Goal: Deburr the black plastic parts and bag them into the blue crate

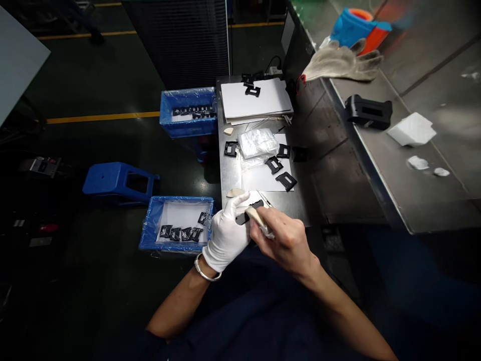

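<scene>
My left hand (226,234), in a white glove, is closed on a small black plastic frame part (251,210) just off the near edge of a narrow metal table (227,173). My bare right hand (284,240) is closed on a pale tan pad (256,215) pressed against that part. Several more black frame parts (285,180) lie on white paper further up the table, beside a clear plastic bag (258,142).
A blue bin (150,228) with several black parts sits low at the left, another blue bin (188,111) farther back, a blue stool (119,181) between them. A stack of white sheets (255,103) tops the table. At right, a steel bench (394,165) holds a work glove (340,62) and a black block (368,111).
</scene>
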Available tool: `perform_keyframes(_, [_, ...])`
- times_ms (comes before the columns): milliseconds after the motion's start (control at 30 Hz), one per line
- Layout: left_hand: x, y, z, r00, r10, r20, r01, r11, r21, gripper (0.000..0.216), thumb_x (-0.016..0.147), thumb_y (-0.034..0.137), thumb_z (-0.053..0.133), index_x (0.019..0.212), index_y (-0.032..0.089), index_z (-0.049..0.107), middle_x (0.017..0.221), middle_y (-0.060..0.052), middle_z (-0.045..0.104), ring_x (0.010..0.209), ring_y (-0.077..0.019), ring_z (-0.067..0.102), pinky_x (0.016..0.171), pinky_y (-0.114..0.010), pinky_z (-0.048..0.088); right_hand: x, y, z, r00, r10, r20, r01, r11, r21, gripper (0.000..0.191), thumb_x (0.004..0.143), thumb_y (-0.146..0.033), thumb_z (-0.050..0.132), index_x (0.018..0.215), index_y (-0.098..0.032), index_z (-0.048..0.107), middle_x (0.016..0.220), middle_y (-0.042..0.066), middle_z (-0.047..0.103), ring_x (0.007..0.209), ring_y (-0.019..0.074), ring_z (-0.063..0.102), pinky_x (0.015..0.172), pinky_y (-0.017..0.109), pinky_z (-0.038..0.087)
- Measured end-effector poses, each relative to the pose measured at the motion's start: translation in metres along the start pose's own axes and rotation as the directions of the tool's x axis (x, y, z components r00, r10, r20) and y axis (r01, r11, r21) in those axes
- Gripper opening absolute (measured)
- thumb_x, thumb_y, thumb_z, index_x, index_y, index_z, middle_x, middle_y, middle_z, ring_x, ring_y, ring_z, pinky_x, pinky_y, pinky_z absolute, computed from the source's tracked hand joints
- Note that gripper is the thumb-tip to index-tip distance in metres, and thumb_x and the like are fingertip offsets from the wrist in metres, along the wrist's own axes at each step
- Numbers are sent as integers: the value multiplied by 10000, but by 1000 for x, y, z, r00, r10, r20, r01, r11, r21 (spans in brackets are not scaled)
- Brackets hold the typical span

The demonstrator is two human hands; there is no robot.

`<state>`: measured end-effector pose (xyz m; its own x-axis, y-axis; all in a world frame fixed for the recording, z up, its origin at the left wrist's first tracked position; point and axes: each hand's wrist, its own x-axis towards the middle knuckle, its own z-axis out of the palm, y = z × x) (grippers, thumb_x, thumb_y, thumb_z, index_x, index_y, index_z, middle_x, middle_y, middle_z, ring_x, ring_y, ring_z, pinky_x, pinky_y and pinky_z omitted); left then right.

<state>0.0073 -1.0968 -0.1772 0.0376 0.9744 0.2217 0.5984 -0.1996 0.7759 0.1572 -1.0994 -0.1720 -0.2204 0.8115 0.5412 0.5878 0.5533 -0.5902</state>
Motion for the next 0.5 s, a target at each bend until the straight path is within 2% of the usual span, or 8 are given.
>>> perform_keyframes(167, [3,1,1,998,-30,-59,29,999,-16,463,808,196,741,1245,195,591,1123,-81,768,953,-222,762,875,-334,618,3,2,5,999,-43,-25,42,998,-36,64,925,-159,591,988,-169,594,731,21,648,624,136,610,589,252,455])
perform_keyframes(333, [4,1,2,996,-49,-72,48,999,-13,493,781,172,753,1240,203,574,1041,-69,781,937,-225,764,846,-331,621,2,2,8,998,-46,-39,46,999,-14,79,927,-157,597,1006,-161,594,733,22,640,626,138,605,599,254,459])
perform_keyframes(500, [4,-1,3,992,23,-121,-22,1000,14,375,798,216,741,1142,196,591,1029,-74,773,926,-218,763,814,-327,625,6,2,10,996,-65,-63,64,998,-8,83,925,-154,600,1007,-160,594,728,19,637,629,136,602,597,253,454])
